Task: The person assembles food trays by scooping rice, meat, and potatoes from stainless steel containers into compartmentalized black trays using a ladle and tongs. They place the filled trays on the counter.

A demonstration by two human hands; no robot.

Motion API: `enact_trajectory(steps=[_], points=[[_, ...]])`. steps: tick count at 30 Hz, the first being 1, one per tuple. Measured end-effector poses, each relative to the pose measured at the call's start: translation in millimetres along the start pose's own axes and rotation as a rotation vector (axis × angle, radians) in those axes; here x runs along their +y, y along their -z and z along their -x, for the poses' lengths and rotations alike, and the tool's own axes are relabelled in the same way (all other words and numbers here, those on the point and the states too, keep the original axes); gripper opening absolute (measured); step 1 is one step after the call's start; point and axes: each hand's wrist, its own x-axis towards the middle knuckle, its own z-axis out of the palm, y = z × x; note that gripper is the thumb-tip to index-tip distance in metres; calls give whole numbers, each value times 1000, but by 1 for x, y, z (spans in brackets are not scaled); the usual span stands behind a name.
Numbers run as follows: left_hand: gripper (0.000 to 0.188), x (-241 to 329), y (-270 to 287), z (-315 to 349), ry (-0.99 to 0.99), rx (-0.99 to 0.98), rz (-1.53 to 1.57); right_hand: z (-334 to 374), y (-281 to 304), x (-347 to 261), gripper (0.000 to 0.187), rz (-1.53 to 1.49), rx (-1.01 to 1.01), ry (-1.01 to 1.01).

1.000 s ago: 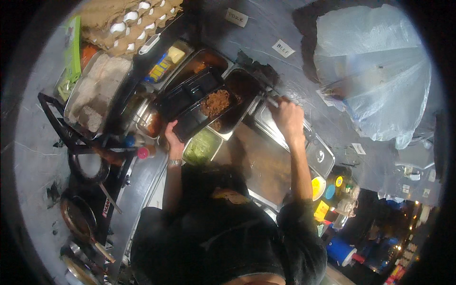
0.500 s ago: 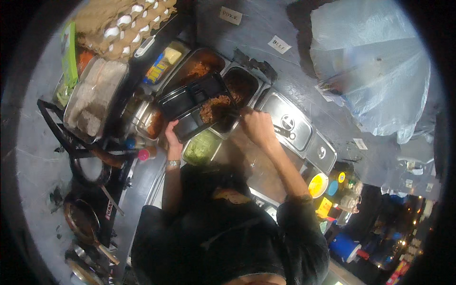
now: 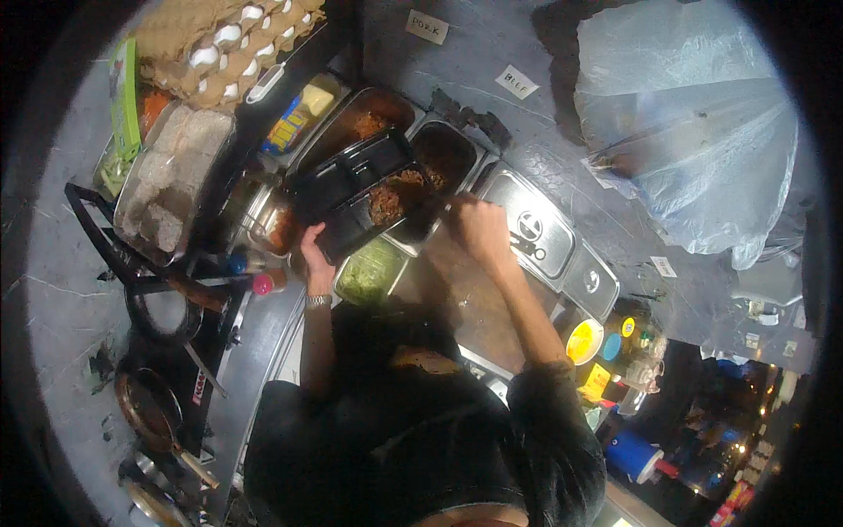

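My left hand [image 3: 317, 254] is wrapped round the near left edge of a black compartment food tray [image 3: 351, 180], tilted over the metal food pans. A heap of browned minced meat [image 3: 386, 204] lies in one of its compartments. At the tray's right, my right hand [image 3: 481, 230] is closed in a fist on the handle of a dark serving utensil, whose head is lost in shadow by the meat. Beneath the tray's right side sits a deep pan [image 3: 448, 145] with dark cooked meat. Shredded green vegetable [image 3: 372, 270] fills a container just below the tray.
Metal pan lids [image 3: 527, 211] lie right of the right hand. Behind stands a pan of reddish food [image 3: 373, 123]. To the left are a tub of whitish blocks [image 3: 176, 176], an egg tray [image 3: 224, 53] and frying pans [image 3: 149, 408]. A plastic bag [image 3: 685, 132] hangs upper right.
The tray has shifted slightly left and down with my left hand. My right hand stays close to the same spot, its fist turned a little.
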Motion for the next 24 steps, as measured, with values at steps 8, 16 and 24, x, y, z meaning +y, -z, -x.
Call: enact_trajectory(steps=[8, 16, 24], points=[[24, 3, -14, 6, -9, -14, -33, 9, 17, 2, 31, -21, 103, -22], [29, -7, -20, 8, 8, -21, -18, 26, 26, -31, 32, -9, -127, 105], [33, 0, -14, 35, 39, 64, 0, 25, 60, -47, 37, -15, -280, 64]])
